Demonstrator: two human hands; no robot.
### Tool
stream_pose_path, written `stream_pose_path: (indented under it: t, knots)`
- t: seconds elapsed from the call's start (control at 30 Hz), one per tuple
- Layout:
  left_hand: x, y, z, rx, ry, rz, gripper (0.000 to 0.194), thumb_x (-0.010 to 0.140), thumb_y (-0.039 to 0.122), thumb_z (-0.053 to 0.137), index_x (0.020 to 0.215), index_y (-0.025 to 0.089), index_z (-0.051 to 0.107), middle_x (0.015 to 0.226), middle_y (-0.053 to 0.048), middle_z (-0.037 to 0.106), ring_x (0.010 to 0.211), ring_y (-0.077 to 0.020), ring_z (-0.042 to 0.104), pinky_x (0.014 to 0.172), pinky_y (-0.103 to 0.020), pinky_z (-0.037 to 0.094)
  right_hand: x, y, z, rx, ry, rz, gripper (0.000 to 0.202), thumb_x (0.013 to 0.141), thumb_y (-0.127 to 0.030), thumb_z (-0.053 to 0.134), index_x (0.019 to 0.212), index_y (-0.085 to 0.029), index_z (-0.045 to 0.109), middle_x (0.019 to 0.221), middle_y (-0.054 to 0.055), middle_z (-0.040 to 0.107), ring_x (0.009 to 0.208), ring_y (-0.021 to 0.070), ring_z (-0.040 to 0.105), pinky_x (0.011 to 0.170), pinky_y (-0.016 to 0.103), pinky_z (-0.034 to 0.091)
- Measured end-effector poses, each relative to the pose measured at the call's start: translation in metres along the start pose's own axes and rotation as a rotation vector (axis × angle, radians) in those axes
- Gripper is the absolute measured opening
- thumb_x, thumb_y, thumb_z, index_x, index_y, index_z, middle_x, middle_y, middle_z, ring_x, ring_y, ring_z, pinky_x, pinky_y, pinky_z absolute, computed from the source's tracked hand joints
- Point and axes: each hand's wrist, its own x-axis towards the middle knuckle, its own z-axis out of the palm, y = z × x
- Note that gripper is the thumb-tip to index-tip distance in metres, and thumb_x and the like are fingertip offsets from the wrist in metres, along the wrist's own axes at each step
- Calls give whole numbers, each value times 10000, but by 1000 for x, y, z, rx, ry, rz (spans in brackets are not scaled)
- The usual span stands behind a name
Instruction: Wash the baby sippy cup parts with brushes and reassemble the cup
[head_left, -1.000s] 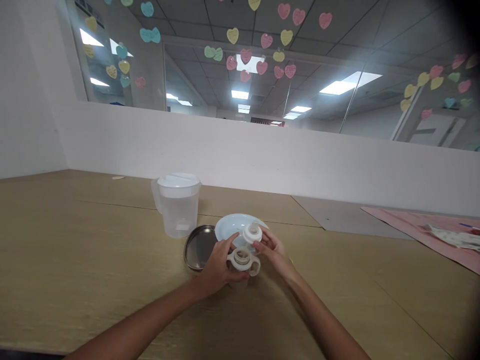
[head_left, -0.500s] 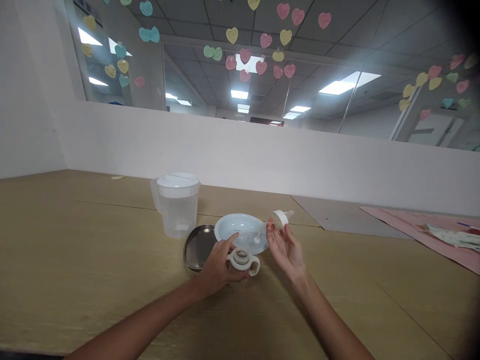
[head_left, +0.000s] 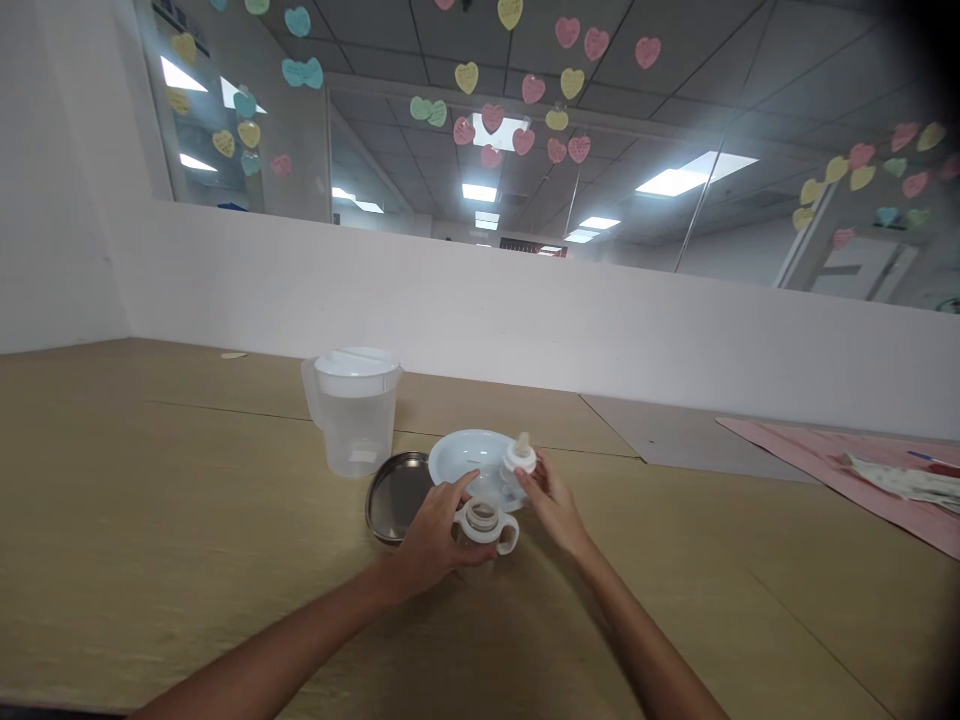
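Observation:
My left hand (head_left: 435, 535) grips a baby bottle (head_left: 482, 518) with white side handles; its mouth is uncovered and it stands upright. My right hand (head_left: 556, 505) pinches a bottle nipple with a white collar (head_left: 519, 458), its teat pointing up, above and to the right of the bottle mouth. Behind both hands lies a pale blue bowl (head_left: 452, 450), partly covered by the hands and the nipple. A metal tray (head_left: 394, 495) sits left of the bowl, its near right part hidden by my left hand.
A clear lidded pitcher (head_left: 358, 415) stands behind the tray on the wooden table (head_left: 187, 520). At the far right, a cloth (head_left: 904, 480) lies on a pink mat (head_left: 787, 440). A white wall (head_left: 465, 310) rises at the table's back.
My right hand has moved left and turned over, bringing the nipple from tilted sideways to upright near the bottle. My left hand and the bottle have stayed in place.

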Motion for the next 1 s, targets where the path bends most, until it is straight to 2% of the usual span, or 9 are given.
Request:
stream_pose_path:
  t: [0.17,0.23,0.3,0.4,0.47,0.53,0.67,0.8,1.0]
  knots:
    - [-3,-3,1,5,-10,1,780,623,531,604,1280,230,308,1005,-60,516,944,-210,472,872,-365,387,-7,-4,-1,-481,-255,-126,378,803,-400,458,1137,-227,492,1064,50,595,950,195,555,830,350,438]
    - [-4,-7,0,-8,-19,37,829,608,546,609,1297,226,277,1035,-67,518,963,-220,469,895,-378,372,-8,-6,-1,-565,-243,-167,372,804,-400,453,1123,-216,504,1092,61,580,995,204,530,872,364,411]
    - [-1,-9,-4,-53,-11,88,806,666,552,545,1323,216,220,1113,-82,498,1020,-226,453,927,-381,348,-8,-7,-1,-601,-159,-197,396,780,-398,489,1123,-202,504,1139,77,553,1053,217,497,915,381,378]
    - [15,-3,-14,-95,41,87,665,774,500,422,1328,206,204,1211,-90,452,1099,-210,425,963,-362,321,-9,-7,1,-551,-38,-280,433,741,-364,549,1136,-196,490,1187,87,521,1107,223,464,952,385,351]
    - [33,9,-20,-70,39,74,618,760,485,461,1288,207,298,1204,-76,474,1089,-198,441,957,-340,332,-12,-7,3,-496,-13,-352,427,732,-325,572,1134,-207,487,1199,80,514,1116,213,462,956,375,355]
    - [51,24,-25,-61,-34,121,529,743,474,497,1201,219,429,1164,-50,524,1045,-180,480,922,-301,363,-15,-6,4,-454,10,-403,412,723,-287,592,1118,-223,498,1177,69,534,1097,204,481,948,371,368]
    - [76,43,-30,-21,-187,235,328,816,418,398,1037,267,588,1041,-2,622,954,-154,545,852,-254,384,-18,-6,3,-364,79,-453,426,664,-237,654,1073,-237,536,1116,59,578,1064,206,511,939,378,388]
    - [81,44,-32,-22,-229,232,324,839,405,352,978,294,623,959,31,660,869,-135,581,786,-223,389,-20,-8,3,-284,66,-468,466,652,-193,660,1097,-230,527,1153,63,555,1068,200,512,921,361,420]
    - [75,49,-26,-99,-138,165,347,837,394,352,861,218,650,810,18,660,716,-109,558,673,-193,382,-22,-5,3,-264,123,-496,494,610,-182,686,1081,-233,548,1129,57,572,1055,203,525,914,354,442]
